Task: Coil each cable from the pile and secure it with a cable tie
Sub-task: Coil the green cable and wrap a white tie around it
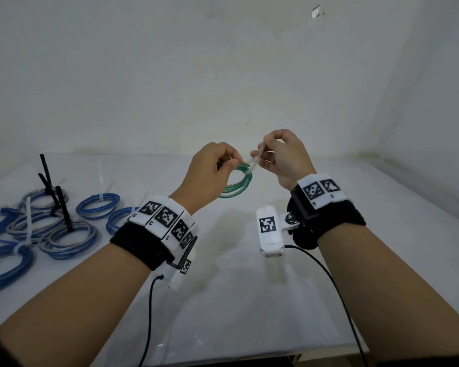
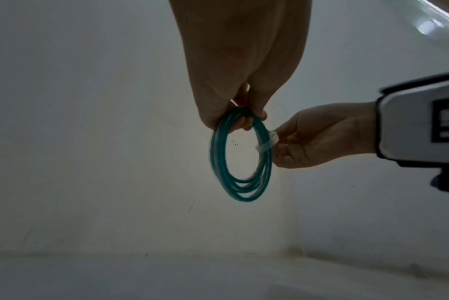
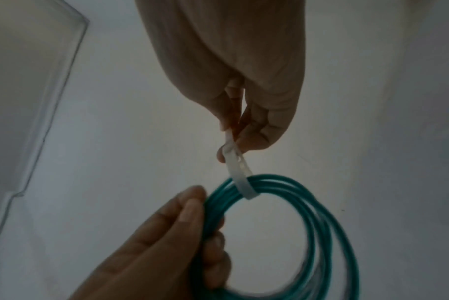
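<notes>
Green cable coil (image 1: 238,184) held up in the air above white table (image 1: 223,274), between both hands. Left hand (image 1: 210,172) closed around the upper part of the coil, thumb and fingers (image 3: 190,205) pinching the strands together; seen from the left wrist view as a hanging ring of several loops (image 2: 240,156). White cable tie (image 3: 240,178) wrapped once around the bundle of strands, just beside the left fingertips. Right hand (image 1: 284,157) pinching the free end of the tie between thumb and index finger, other fingers curled in; tie strap stretched between this hand and the coil. Loop of the tie closed on the strands, how tightly cannot be told.

On the left side of the table, well apart from the hands: finished blue coils (image 1: 97,205) and grey-blue coils (image 1: 69,238), each bound with a tie, some white, some black with long tails (image 1: 47,170) standing up. Marker bands with black and white squares on both wrists (image 1: 167,221). Plain white wall (image 1: 223,62) behind.
</notes>
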The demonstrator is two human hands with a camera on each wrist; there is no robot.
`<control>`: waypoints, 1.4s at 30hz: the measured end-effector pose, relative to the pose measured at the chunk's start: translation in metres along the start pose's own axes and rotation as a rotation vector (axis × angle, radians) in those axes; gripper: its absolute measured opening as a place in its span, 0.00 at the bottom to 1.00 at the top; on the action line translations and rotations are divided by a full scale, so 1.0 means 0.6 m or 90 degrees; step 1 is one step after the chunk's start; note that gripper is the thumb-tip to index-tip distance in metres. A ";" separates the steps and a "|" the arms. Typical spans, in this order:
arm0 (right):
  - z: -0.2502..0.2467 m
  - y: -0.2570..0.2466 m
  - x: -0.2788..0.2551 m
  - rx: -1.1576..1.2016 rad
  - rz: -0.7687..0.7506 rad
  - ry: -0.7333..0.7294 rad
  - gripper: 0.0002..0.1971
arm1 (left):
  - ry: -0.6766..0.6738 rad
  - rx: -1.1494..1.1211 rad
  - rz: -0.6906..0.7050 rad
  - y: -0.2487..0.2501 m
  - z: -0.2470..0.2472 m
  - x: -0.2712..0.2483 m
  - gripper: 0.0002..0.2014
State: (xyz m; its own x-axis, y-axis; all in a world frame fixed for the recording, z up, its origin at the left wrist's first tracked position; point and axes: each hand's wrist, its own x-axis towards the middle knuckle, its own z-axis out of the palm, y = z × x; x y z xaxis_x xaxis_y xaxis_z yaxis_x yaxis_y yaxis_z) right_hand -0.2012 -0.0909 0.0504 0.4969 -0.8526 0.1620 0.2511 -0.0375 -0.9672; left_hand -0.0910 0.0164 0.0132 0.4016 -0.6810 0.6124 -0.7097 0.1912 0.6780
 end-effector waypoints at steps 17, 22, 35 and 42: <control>0.015 0.032 0.016 -0.154 -0.066 0.039 0.07 | -0.102 -0.187 -0.136 0.000 0.011 -0.005 0.09; 0.017 0.042 0.019 -0.216 -0.073 0.082 0.09 | -0.112 -0.195 -0.118 0.001 0.013 -0.008 0.07; 0.012 0.044 0.023 -0.201 0.040 0.138 0.02 | -0.136 -0.154 -0.146 0.000 0.015 -0.016 0.07; 0.021 0.027 -0.009 -0.201 0.094 -0.084 0.15 | -0.003 -0.094 -0.149 0.005 0.011 0.007 0.04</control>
State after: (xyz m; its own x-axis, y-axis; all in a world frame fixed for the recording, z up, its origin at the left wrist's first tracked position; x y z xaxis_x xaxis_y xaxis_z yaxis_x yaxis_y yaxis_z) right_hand -0.1894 -0.0804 0.0366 0.6163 -0.7873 0.0194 -0.0901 -0.0949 -0.9914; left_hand -0.0955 0.0093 0.0149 0.5419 -0.7220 0.4301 -0.5054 0.1289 0.8532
